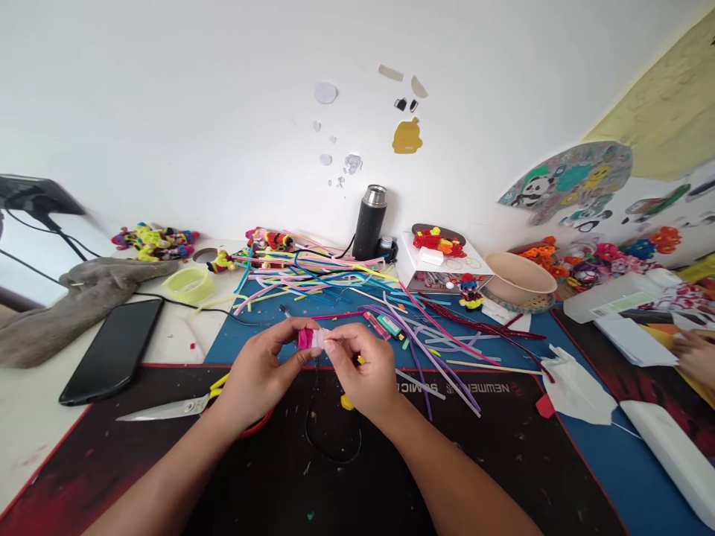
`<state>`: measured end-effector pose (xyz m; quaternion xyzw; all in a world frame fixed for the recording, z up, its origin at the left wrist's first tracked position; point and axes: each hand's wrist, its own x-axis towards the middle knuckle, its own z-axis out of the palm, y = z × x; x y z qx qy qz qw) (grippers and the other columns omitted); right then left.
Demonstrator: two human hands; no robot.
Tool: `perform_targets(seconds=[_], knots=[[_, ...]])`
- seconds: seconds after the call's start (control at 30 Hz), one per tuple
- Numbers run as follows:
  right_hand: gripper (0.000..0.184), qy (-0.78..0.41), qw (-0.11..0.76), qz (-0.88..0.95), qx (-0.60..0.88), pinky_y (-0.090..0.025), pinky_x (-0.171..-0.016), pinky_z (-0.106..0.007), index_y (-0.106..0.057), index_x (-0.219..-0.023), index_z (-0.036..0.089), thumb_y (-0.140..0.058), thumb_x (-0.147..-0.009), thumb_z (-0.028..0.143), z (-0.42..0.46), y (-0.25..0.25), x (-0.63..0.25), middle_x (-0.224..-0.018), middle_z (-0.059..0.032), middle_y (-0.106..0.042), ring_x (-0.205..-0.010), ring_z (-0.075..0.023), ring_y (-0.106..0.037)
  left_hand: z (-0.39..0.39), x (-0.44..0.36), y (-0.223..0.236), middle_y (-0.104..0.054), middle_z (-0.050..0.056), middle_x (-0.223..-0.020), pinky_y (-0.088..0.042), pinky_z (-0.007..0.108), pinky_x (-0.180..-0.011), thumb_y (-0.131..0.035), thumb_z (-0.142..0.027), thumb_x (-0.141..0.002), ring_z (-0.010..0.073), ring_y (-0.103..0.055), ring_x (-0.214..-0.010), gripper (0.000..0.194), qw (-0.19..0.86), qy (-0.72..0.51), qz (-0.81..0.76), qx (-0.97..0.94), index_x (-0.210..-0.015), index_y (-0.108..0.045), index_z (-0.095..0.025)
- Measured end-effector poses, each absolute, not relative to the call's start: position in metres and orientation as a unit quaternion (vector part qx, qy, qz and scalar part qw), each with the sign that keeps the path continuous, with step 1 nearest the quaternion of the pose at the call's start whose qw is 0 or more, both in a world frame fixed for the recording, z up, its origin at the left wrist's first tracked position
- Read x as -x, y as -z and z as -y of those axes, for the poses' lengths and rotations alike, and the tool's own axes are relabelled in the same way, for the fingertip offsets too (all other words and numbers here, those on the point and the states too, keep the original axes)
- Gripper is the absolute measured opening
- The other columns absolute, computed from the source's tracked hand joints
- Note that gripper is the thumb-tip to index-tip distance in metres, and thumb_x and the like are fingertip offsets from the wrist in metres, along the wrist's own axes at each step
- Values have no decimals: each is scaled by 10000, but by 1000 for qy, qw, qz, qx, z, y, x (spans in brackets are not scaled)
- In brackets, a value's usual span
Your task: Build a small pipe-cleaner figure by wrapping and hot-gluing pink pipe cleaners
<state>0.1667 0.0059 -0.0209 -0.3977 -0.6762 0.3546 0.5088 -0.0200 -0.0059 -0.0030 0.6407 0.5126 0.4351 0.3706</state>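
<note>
Both my hands meet over the black desk mat (167,476) and pinch a small fuzzy piece of pink and white pipe cleaner (310,339). My left hand (257,372) grips its pink end with thumb and fingers closed. My right hand (363,368) pinches the pale end. A thin black wire (329,447) hangs from the piece and loops on the mat below. A small yellow bit (347,403) lies under my right hand.
Scissors (167,408) lie left of my left hand, beside a black phone (112,350). Several coloured pipe cleaners (324,279) spread across the blue mat behind. A black flask (369,223), white box (441,268), bowl (525,279) stand further back. Another person's hand (696,356) is at right.
</note>
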Motion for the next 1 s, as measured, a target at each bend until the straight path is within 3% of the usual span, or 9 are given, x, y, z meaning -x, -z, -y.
perform_targets(seconds=[0.1, 0.33, 0.53, 0.73, 1.0], knots=[[201, -373, 530, 640, 413, -411, -539, -292, -689, -897, 239, -673, -992, 415, -7, 15, -168, -602, 26, -570, -503, -149, -501, 7, 21, 4, -832, 75, -1100, -571, 372, -932, -731, -412, -948, 286, -773, -1008, 209, 303, -428, -531, -666, -1075, -758, -249], [305, -401, 529, 621, 417, -336, -505, -276, -595, -777, 232, -660, -996, 435, -11, 16, -170, -579, 39, -507, -499, -132, -445, 9, 22, 7, -841, 59, -1076, -582, 319, -880, -730, -402, -968, 259, -784, -967, 201, 236, -432, -524, -695, -1097, -763, -252], [204, -439, 503, 641, 378, -331, -507, -257, -676, -1022, 208, -670, -999, 411, -13, 23, -170, -608, 69, -472, -513, -120, -436, 9, 25, 10, -813, 43, -1068, -579, 312, -873, -779, -411, -932, 239, -760, -958, 241, 283, -463, -526, -654, -1109, -749, -251], [315, -456, 478, 649, 377, -371, -538, -262, -674, -1226, 197, -705, -980, 391, -12, 24, -168, -641, 68, -525, -545, -124, -485, 7, 20, 3, -793, 44, -1028, -583, 304, -815, -826, -433, -877, 230, -731, -914, 274, 375, -494, -516, -592, -1052, -741, -240], [296, -495, 463, 630, 379, -352, -515, -252, -700, -1155, 200, -708, -986, 442, -12, 26, -167, -626, 69, -506, -528, -113, -469, 8, 19, 10, -779, 52, -1031, -562, 309, -824, -799, -443, -914, 228, -717, -916, 278, 359, -469, -524, -613, -1084, -746, -229]])
